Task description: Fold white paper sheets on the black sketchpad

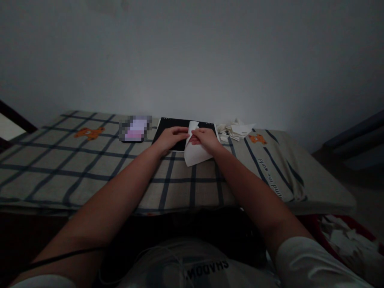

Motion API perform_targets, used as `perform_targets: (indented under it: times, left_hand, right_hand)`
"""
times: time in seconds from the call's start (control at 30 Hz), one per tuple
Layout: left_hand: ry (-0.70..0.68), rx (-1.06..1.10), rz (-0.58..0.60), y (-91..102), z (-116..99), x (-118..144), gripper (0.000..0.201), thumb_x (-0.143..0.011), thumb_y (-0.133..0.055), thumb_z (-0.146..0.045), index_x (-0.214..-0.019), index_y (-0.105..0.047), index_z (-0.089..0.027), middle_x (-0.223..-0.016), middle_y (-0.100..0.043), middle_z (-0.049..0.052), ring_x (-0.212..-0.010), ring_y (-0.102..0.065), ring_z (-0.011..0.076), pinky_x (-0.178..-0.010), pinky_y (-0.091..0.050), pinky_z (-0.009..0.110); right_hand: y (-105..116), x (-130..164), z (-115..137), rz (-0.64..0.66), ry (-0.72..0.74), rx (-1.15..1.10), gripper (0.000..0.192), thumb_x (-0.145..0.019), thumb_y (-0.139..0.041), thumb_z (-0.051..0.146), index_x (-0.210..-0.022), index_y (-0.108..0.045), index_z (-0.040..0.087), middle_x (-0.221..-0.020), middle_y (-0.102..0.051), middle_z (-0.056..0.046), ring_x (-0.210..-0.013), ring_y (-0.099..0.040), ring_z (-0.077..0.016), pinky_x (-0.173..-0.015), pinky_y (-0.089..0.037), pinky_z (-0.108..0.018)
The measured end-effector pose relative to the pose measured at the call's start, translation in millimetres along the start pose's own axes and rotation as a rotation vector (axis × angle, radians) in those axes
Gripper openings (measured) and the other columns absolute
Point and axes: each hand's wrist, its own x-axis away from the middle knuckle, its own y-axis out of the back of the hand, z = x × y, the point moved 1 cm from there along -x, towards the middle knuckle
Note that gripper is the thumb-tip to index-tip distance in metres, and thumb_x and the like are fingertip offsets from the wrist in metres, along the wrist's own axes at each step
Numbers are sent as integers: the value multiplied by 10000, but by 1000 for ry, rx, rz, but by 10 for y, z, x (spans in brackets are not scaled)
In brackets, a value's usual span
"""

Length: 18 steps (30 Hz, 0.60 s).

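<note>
Widest of all, the plaid cloth (96, 164) is spreading out beneath both hands and well beyond them, and low to the right of the grip a red container (313, 230) is holding a heap of paper pieces (345, 236). Right under the fingers, the black panel (172, 123) is lying flat, and here's the centre of it all: a white paper sheet (196, 155), curling over the panel's near edge between the hands. Just right of the grip, torn white paper scraps (237, 131) are piling loosely; off to the left, a smartphone (136, 130) with a blurred screen is lying face up. And the grip itself? The right hand (207, 138) is closing its thumb and fingertips on the sheet, while the left hand (171, 138) is stretching loosely curved fingers to its edge, whether holding or merely steadying, I can't tell. Judging by the scraps, plenty is looking done; this sheet, seemingly in one large piece, is looking unfinished.
</note>
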Motion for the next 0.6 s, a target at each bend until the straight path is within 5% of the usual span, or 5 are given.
perform_targets:
  times: [0.23,0.47,0.6]
  left_hand:
    - [-47,20,69,-17,-19,-9,712,-620,-889,-252,-1288,-663,-151,-1324,-680,142,-1144,-675,248,-1097,-466,440]
    - [26,101,2,-21,-127,42,452,-701,-799,-271,-1138,-753,-162,-1225,-734,109,-1065,-687,228,-1014,-506,380]
    - [53,62,-164,56,-99,-20,307,-708,-659,-201,-985,-780,-153,-1030,-771,83,-906,-691,204,-829,-548,314]
  right_hand:
    - [10,-8,-3,36,28,-39,268,-849,-771,314,-693,-606,173,-646,-654,15,-587,-619,-71,-623,-565,-186]
    - [28,13,62,29,103,-51,342,-856,-722,495,-772,-561,206,-788,-685,-1,-748,-679,-119,-681,-579,-239]
    - [102,39,172,8,64,-99,298,-870,-698,443,-785,-522,217,-797,-680,-2,-774,-677,-130,-713,-579,-253]
